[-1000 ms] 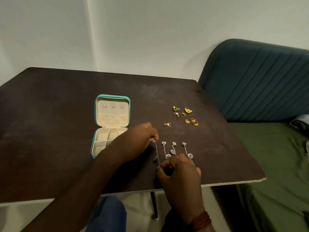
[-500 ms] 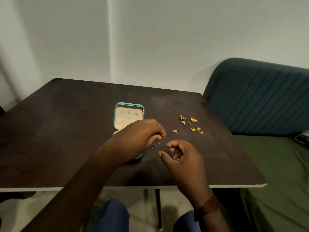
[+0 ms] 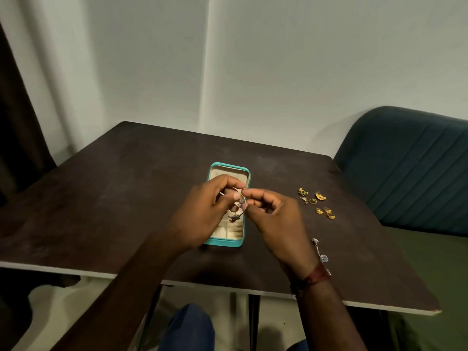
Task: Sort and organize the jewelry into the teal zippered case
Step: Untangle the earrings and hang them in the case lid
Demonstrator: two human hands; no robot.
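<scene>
I see both hands raised over the open teal case [image 3: 222, 242], which sits mid-table [image 3: 126, 198]. The left hand [image 3: 202, 214] and right hand [image 3: 276, 219] each pinch a silver dangling earring [image 3: 239, 206] between fingertips above its compartments. Gold pieces [image 3: 319, 202] lie right of the case; another silver earring [image 3: 320, 252] lies nearer the table's front edge.

A dark brown counter [image 3: 126, 198] with a pale edge stands against a plain pale wall [image 3: 278, 72]; a dark curtain [image 3: 15, 122] hangs at far left; a teal ribbed headboard [image 3: 410, 168] rises at right, beside green bedding [image 3: 435, 274]; the light is dim.
</scene>
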